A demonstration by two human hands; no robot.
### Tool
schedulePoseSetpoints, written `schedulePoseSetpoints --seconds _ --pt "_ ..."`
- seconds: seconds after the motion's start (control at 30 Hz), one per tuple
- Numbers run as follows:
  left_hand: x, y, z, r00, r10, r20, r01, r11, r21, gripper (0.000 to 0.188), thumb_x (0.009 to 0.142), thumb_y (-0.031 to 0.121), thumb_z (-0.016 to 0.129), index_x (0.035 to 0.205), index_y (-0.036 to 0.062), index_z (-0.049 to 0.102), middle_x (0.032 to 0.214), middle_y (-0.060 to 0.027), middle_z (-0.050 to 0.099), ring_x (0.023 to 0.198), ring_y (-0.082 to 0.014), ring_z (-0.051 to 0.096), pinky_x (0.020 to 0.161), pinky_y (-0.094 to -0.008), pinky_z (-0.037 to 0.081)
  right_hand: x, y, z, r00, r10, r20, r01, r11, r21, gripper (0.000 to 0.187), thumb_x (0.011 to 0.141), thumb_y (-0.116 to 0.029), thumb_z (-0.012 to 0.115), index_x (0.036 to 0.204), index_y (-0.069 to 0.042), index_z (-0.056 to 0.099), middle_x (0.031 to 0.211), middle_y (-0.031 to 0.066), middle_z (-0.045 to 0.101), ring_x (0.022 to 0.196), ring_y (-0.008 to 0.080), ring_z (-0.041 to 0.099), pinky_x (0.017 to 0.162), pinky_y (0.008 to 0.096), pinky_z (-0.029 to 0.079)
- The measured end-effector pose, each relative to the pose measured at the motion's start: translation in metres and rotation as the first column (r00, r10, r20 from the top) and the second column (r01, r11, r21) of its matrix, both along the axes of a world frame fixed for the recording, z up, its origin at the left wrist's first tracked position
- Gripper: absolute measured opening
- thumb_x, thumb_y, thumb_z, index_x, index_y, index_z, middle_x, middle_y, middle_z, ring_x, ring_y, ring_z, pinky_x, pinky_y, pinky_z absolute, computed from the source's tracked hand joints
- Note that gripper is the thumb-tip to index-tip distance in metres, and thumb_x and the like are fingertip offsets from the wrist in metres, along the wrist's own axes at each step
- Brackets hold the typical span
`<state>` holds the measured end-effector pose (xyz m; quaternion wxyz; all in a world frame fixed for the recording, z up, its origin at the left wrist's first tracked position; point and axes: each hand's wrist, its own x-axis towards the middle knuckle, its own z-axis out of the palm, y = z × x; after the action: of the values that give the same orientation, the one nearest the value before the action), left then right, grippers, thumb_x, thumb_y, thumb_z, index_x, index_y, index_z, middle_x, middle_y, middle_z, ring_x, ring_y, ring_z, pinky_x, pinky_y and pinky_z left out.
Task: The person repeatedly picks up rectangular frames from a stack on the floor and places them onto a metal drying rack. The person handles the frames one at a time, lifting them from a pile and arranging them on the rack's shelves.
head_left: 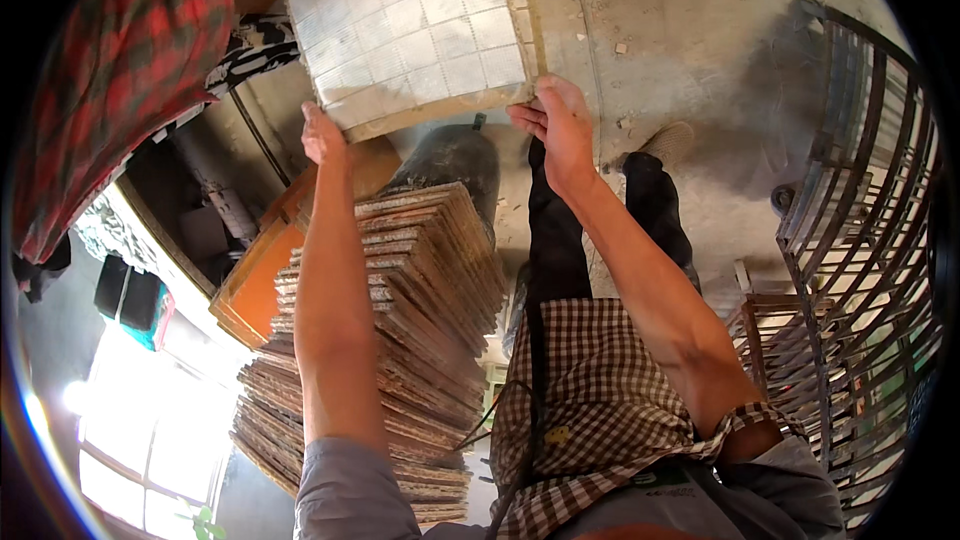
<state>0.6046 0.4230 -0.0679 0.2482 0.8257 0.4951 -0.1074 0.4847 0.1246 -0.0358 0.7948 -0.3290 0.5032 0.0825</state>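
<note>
A flat board (365, 126) with a tan rim bears rows of pale, square tiles (405, 25). I hold it out in front of me, at the top of the view. My left hand (323, 135) grips its near left corner, the fingers partly hidden beneath. At the near right corner my right hand (558, 125) has its thumb against the edge and its fingers bent under the corner. Below the board, beside my left forearm, stands a tall stack of rough-edged boards (425, 290).
Another person in a red plaid garment (140, 50) is close at the left. An orange-brown wooden panel (262, 275) leans by the stack. A dark slatted metal rack (860, 210) stands on the right. Small fragments lie on the dusty floor (680, 50).
</note>
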Motion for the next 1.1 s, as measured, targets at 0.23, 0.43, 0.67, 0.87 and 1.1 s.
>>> schedulePoseSetpoints --seconds 0.23,0.43,0.67,0.87,1.1 --pt "0.012 0.000 0.023 0.936 0.310 0.166 -0.188 0.840 -0.510 0.062 0.091 0.047 0.042 0.124 -0.0058 0.045 0.118 -0.0156 0.053 0.099 -0.0291 0.056 0.086 -0.0393 0.047 0.039 -0.026 0.000 0.806 0.564 -0.181 -0.592 0.757 -0.276 0.058 0.088 -0.049 0.049 0.097 0.008 0.060 0.083 0.0148 0.058 0.082 0.0222 0.059 0.074 0.0313 0.046" --pt "0.015 0.000 0.020 0.931 0.298 0.210 -0.119 0.793 -0.598 0.071 0.090 0.053 0.037 0.132 -0.0040 0.036 0.128 -0.0159 0.048 0.110 -0.0296 0.050 0.098 -0.0397 0.036 0.054 -0.013 -0.024 0.866 0.438 -0.242 -0.499 0.793 -0.350 0.067 0.091 -0.054 0.033 0.094 0.008 0.058 0.093 0.0247 0.061 0.092 0.0385 0.057 0.083 0.0433 0.042" --pt "0.002 -0.035 0.053 0.933 0.349 0.088 -0.184 0.672 -0.717 0.075 0.089 0.055 0.030 0.137 -0.0020 0.030 0.140 -0.0151 0.035 0.126 -0.0295 0.037 0.107 -0.0395 0.024 0.069 -0.016 0.001 0.833 0.353 -0.425 -0.540 0.683 -0.492 0.058 0.093 -0.047 0.031 0.089 0.002 0.063 0.085 0.0272 0.061 0.083 0.0455 0.056 0.077 0.0521 0.042" --pt "-0.019 -0.093 0.109 0.910 0.292 0.295 -0.107 0.852 -0.512 0.070 0.087 0.055 0.039 0.118 -0.0068 0.050 0.120 -0.0159 0.053 0.106 -0.0283 0.053 0.092 -0.0388 0.041 0.013 -0.062 0.067 0.939 0.180 -0.292 -0.281 0.892 -0.355 0.064 0.093 -0.049 0.030 0.076 0.003 0.064 0.082 0.0286 0.060 0.085 0.0449 0.057 0.080 0.0494 0.041" --pt "-0.046 -0.188 0.124 0.952 0.089 0.292 0.113 0.785 -0.609 0.074 0.087 0.057 0.036 0.117 -0.0087 0.050 0.117 -0.0180 0.055 0.106 -0.0302 0.055 0.094 -0.0380 0.043 -0.091 -0.126 0.071 0.912 -0.288 -0.292 0.180 0.921 -0.346 0.060 0.087 -0.051 0.048 0.065 0.004 0.055 0.059 0.0141 0.051 0.062 0.0221 0.046 0.065 0.0372 0.040"
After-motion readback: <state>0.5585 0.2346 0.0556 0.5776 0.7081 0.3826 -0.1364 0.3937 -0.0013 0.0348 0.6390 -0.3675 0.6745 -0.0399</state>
